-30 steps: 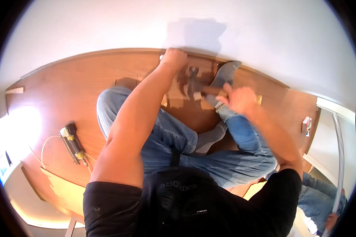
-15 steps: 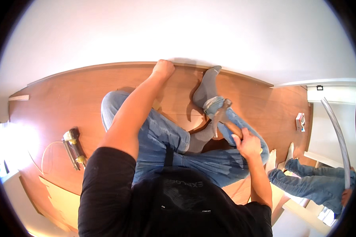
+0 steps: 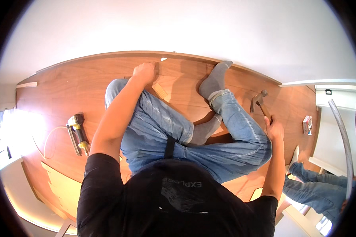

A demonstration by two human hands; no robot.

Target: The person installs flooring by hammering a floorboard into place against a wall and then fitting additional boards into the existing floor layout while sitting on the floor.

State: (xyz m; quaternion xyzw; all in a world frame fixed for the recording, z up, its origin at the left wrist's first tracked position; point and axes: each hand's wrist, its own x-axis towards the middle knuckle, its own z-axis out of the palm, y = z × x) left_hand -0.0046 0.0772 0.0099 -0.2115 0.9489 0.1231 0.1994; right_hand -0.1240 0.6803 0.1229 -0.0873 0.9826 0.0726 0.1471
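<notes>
Steel and wood at centre right of the frame: grips a hammer by its handle in the right hand. Curls the left hand at upper centre; cannot tell around what. Could strike the right shin through a careless leftward swing.

Right hand: fingers around a hammer. Left hand: contents unclear, near the far baseboard. Nail gun lies left on wooden floor.

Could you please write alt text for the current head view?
A seated person holds a claw hammer in the right hand; the left hand is near the baseboard, and a pneumatic nailer lies on the wooden floor.
</notes>
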